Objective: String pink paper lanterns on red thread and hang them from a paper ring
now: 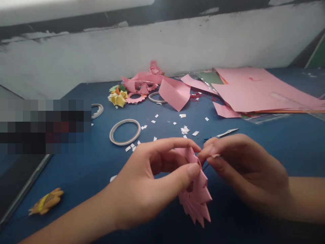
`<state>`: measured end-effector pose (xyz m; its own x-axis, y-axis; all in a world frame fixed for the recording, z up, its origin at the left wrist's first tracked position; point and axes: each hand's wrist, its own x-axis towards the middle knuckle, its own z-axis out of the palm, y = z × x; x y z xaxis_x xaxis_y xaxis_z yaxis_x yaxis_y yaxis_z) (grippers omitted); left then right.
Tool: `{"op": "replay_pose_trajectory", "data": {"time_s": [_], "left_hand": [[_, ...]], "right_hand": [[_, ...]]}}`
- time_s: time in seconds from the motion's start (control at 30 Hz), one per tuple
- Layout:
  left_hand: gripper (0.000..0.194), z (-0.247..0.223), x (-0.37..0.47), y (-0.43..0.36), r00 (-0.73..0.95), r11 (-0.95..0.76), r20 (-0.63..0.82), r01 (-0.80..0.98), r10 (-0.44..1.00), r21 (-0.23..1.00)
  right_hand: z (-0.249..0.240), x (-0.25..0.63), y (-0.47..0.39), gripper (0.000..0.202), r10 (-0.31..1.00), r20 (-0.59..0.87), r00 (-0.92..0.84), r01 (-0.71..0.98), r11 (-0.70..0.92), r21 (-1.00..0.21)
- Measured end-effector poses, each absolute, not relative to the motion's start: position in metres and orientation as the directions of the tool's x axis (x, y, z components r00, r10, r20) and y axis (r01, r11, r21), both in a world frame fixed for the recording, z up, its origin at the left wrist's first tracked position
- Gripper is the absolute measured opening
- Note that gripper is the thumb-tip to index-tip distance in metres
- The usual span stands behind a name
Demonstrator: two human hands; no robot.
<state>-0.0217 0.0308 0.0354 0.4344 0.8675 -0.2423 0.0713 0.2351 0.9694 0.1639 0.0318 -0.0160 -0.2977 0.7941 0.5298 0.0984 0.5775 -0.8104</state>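
My left hand (144, 179) grips a pink folded-paper ring (198, 189) with pointed, saw-like edges. Its thumb presses the near side while the fingers curl over the top. The ring is tilted on edge above the table, and part of it is hidden behind the thumb. Close against its upper right side, my right hand (246, 169) pinches thumb and fingers together. A tiny pale bit (215, 156) shows at those fingertips, too small to name. A thin dark strand (206, 166) runs between the pinch and the ring.
Tape rolls (125, 132) and small white paper scraps (185, 129) lie on the blue table (88, 166). Behind the right hand is a blade-like tool (228, 132). Pink paper sheets (256, 88), red threads (195, 97), yellow paper folds (118, 99) and a brown-yellow trinket (47, 201) lie around.
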Motion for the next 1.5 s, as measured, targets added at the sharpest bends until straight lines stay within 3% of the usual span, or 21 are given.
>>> {"op": "replay_pose_trajectory", "data": {"time_s": [0.13, 0.27, 0.37, 0.67, 0.8, 0.93, 1.07, 1.23, 1.5], "left_hand": [[0.012, 0.033, -0.021, 0.033, 0.371, 0.277, -0.252, -0.015, 0.894, 0.961], [0.023, 0.031, -0.024, 0.032, 0.276, 0.287, -0.243, -0.132, 0.930, 0.949], [0.027, 0.033, -0.028, 0.030, 0.308, 0.324, -0.260, -0.179, 0.915, 0.929], [0.021, 0.034, -0.029, 0.037, 0.373, 0.274, -0.173, -0.237, 0.912, 0.932], [0.020, 0.035, -0.028, 0.034, 0.361, 0.250, -0.185, -0.140, 0.914, 0.958], [0.014, 0.037, -0.025, 0.029, 0.252, 0.105, -0.134, 0.124, 0.959, 0.987], [0.017, 0.037, -0.022, 0.027, 0.193, -0.026, -0.022, 0.242, 0.981, 0.970], [0.043, 0.033, -0.024, 0.028, 0.312, -0.134, 0.036, 0.297, 0.949, 0.946], [0.036, 0.019, -0.026, 0.028, 0.419, -0.324, 0.154, 0.372, 0.895, 0.870]], "right_hand": [[-0.015, 0.167, 0.033, 0.015, 0.753, 0.549, -0.361, 0.132, 0.625, -0.770], [-0.011, 0.171, 0.033, 0.013, 0.750, 0.479, -0.456, 0.162, 0.599, -0.784], [-0.008, 0.174, 0.034, 0.014, 0.711, 0.460, -0.532, 0.158, 0.617, -0.771], [-0.011, 0.174, 0.042, 0.013, 0.528, 0.598, -0.602, 0.102, 0.794, -0.599], [-0.006, 0.174, 0.044, 0.017, 0.484, 0.578, -0.657, 0.127, 0.827, -0.547], [-0.005, 0.176, 0.043, 0.024, 0.453, 0.613, -0.647, 0.222, 0.882, -0.416], [-0.007, 0.175, 0.043, 0.028, 0.423, 0.584, -0.693, 0.148, 0.877, -0.458], [-0.007, 0.174, 0.043, 0.024, 0.459, 0.571, -0.681, 0.155, 0.852, -0.501], [0.002, 0.170, 0.037, 0.016, 0.506, 0.602, -0.618, 0.372, 0.863, -0.343]]}}
